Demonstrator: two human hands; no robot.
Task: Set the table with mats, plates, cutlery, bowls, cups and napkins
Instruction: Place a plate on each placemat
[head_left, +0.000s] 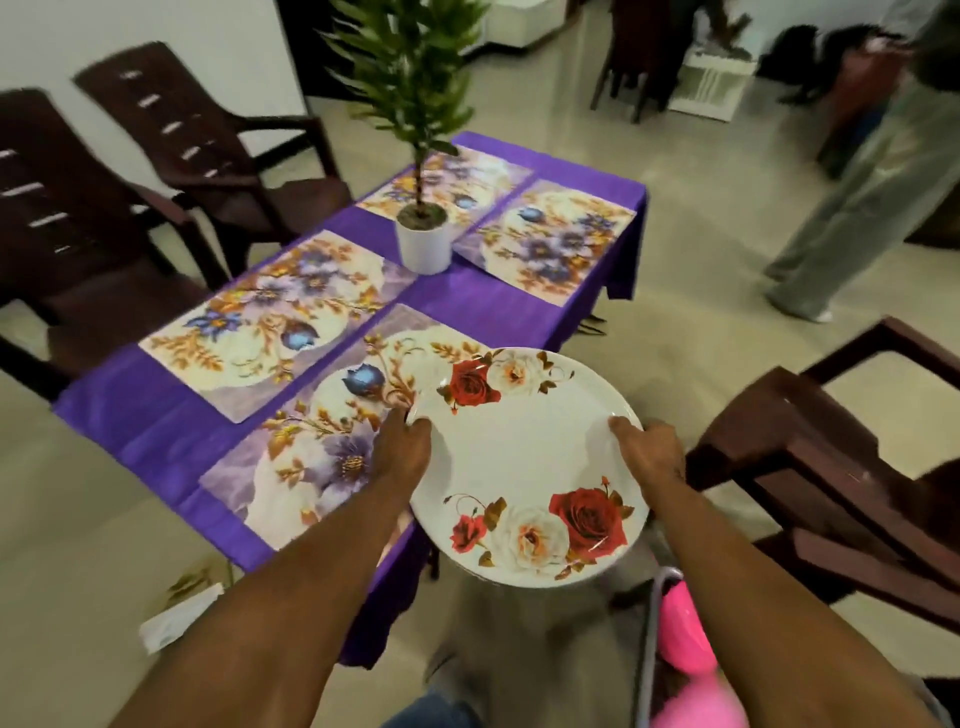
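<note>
You've got round white rose-print plate (530, 462) by both rims — left hand (402, 447), right hand (647, 454) curled on it — hanging past table's near right corner; nearest floral placemat (322, 431) sits just left.

Pink object (685, 639), bottom edge: cropped, blurred, possibly plastic. Standing person (857, 197), right: cut off above the legs.
</note>
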